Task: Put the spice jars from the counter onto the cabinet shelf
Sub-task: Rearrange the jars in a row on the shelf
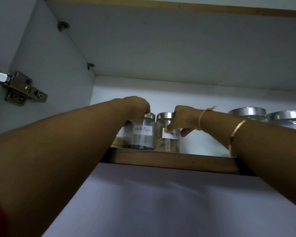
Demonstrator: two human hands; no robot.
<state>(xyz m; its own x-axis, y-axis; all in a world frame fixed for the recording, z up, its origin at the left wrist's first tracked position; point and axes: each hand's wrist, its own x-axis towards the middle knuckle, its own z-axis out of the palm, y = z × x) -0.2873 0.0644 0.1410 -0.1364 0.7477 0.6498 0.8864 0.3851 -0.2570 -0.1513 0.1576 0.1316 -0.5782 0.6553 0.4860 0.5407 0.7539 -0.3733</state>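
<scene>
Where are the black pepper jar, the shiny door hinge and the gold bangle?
Black pepper jar (142, 134): head view, on its white label.
Door hinge (22, 89): head view, on its metal plate.
Gold bangle (236, 130): head view, on the band.

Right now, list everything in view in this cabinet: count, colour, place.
Black Pepper jar: one, clear glass, steel lid, on shelf.
Brown-stick jar: one, clear glass, steel lid, just right of it.
Third jar: one, yellowish contents, mostly behind left arm.
Steel-lidded containers: two, silver, right end of shelf.
Shelf: one, brown wooden edge.
Hinge: one, metal, left cabinet wall.
Bangle: one, gold, right forearm.
Left hand: grips Black Pepper jar's lid.
Right hand: holds brown-stick jar.
</scene>
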